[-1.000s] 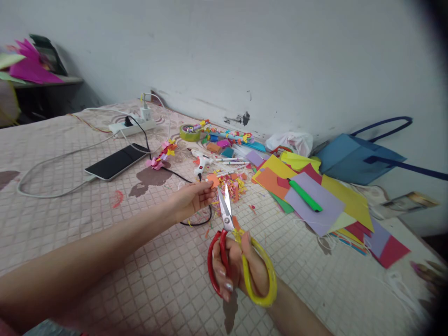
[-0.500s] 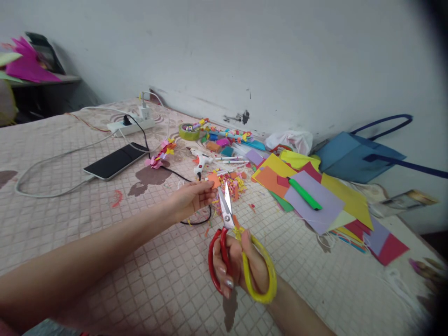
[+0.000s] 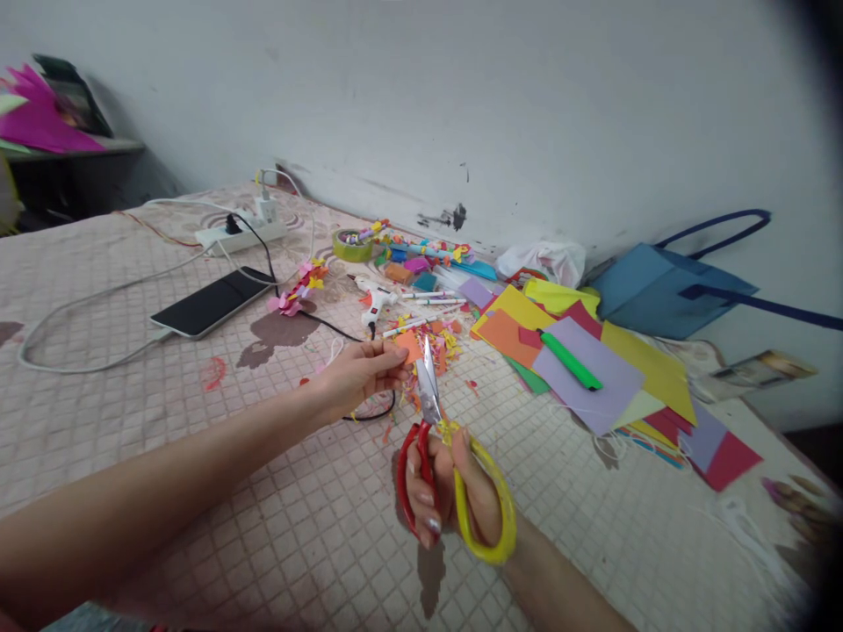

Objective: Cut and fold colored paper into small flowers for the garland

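Between thumb and fingers, my left hand [image 3: 365, 376] pinches a small piece of orange paper [image 3: 411, 347]. My right hand [image 3: 454, 491] is wrapped round the handles of scissors [image 3: 429, 399], one loop red and the other yellow. The blades point away from me, slightly parted, with their tips at the orange paper's right edge. Whether they touch the paper I cannot tell. Just behind lies a heap of colourful paper scraps [image 3: 448, 338]. Past it rests a white glue gun [image 3: 375, 303] beside several thin white sticks [image 3: 431, 300].
Coloured paper sheets [image 3: 593, 412] lie to the right with a green cutter-like tool [image 3: 572, 360] on top. A blue bag [image 3: 665, 294] leans by the wall. On the left are a phone [image 3: 211, 303], its cable and a power strip [image 3: 241, 235]. Green tape [image 3: 351, 246] sits at the back.
The scissor blades have closed somewhat and stand nearer the orange paper. My left hand has shifted slightly right with the paper. The whole view has moved a little.
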A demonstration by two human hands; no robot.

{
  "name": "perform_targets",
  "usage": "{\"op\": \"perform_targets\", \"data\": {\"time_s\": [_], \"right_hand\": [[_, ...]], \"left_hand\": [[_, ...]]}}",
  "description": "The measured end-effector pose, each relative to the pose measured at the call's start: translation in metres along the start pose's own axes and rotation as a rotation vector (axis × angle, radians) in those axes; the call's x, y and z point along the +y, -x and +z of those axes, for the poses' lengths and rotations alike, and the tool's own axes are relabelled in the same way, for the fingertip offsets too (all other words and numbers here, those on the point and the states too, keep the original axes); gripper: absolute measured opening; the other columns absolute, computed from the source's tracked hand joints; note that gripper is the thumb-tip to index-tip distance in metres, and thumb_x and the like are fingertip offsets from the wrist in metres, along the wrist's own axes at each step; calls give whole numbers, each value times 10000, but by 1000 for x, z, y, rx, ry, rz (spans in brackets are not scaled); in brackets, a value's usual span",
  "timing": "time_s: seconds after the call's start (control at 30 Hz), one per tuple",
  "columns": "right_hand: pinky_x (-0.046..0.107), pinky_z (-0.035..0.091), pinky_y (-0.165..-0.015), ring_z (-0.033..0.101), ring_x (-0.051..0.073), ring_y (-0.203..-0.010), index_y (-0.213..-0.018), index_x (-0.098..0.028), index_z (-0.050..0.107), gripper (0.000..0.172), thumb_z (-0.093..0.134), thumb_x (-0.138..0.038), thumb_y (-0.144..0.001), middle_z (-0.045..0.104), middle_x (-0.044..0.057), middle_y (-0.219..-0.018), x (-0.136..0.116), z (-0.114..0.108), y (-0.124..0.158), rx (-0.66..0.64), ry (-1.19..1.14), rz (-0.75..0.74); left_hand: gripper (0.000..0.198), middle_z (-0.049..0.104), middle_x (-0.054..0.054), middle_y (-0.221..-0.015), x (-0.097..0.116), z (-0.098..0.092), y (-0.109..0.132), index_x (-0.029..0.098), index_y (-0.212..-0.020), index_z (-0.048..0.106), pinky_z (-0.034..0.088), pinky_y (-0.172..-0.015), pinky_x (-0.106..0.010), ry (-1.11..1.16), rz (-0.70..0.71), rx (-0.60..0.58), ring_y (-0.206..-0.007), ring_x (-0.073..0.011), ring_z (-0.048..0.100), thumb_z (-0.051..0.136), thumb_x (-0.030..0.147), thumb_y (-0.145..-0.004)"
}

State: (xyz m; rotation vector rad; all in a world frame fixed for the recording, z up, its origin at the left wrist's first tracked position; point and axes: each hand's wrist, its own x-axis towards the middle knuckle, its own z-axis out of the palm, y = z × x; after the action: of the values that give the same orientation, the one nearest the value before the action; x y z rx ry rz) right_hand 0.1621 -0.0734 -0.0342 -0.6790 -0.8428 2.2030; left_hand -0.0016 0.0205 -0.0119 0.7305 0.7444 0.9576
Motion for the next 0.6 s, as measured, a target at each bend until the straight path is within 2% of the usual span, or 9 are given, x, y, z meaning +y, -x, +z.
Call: {"op": "perform_targets", "data": {"time_s": [0.37,0.6], "right_hand": [[186,415,-310,334,32,-298,-712,-188,439,603,455,-785,-634,407,-87,-466,1,0,0,47,-19,22],[173,391,-290,311,28,-283,-721,-189,442,585,403,-771,-682,393,-91,-459,6,1,0,57,-28,-9]], "left_hand": [[142,633,-3,-645,-3,-4,-3,122,-711,563,474,-581,-182,10,30,-43,-573,-71,590,691,183,-723],[143,633,1,-681,-3,-7,-5,128,-743,569,473,-592,-180,-2,41,-54,-599,-74,603,697,188,-722]]}}
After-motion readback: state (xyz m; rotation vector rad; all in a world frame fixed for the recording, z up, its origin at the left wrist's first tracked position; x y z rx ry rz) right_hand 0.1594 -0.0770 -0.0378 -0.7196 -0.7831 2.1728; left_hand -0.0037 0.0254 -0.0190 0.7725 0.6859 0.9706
